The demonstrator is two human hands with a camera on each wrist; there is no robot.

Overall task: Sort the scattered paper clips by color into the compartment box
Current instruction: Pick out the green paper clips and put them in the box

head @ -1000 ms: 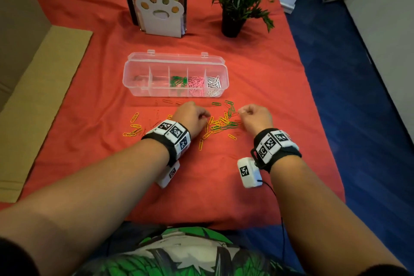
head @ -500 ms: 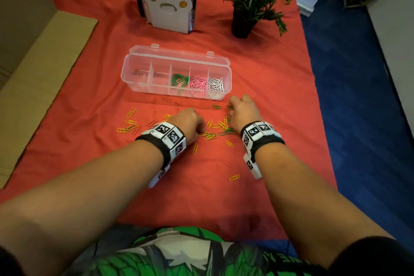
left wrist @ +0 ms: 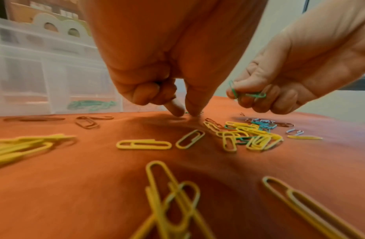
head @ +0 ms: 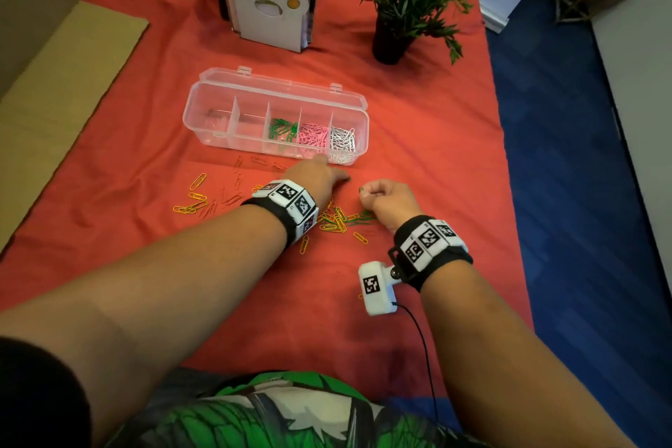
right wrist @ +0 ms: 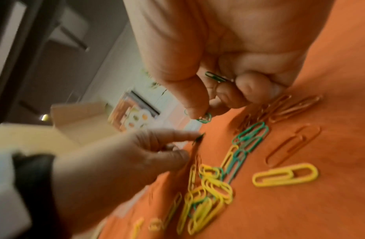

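Observation:
The clear compartment box [head: 203,120] stands open on the red cloth, with green [head: 282,129], pink [head: 312,135] and white clips [head: 342,142] in its three right compartments. My left hand [head: 343,178] reaches just in front of the box. Its thumb and forefinger [left wrist: 186,113] pinch a green clip [right wrist: 198,138] lying on the cloth, the other fingers curled. My right hand [head: 363,193] hovers beside it, curled round a few green clips [left wrist: 247,95]. A mixed yellow and green pile [head: 336,222] lies between my wrists.
More yellow clips [head: 192,202] and orange ones [head: 236,171] lie scattered to the left of my left wrist. A paw-shaped holder [head: 267,7] and a potted plant [head: 392,36] stand behind the box. The cloth's right edge [head: 505,164] drops to blue floor.
My left hand has stretched forward from a fist to a green clip near the box. My right hand has drawn back from there with green clips in its fingers.

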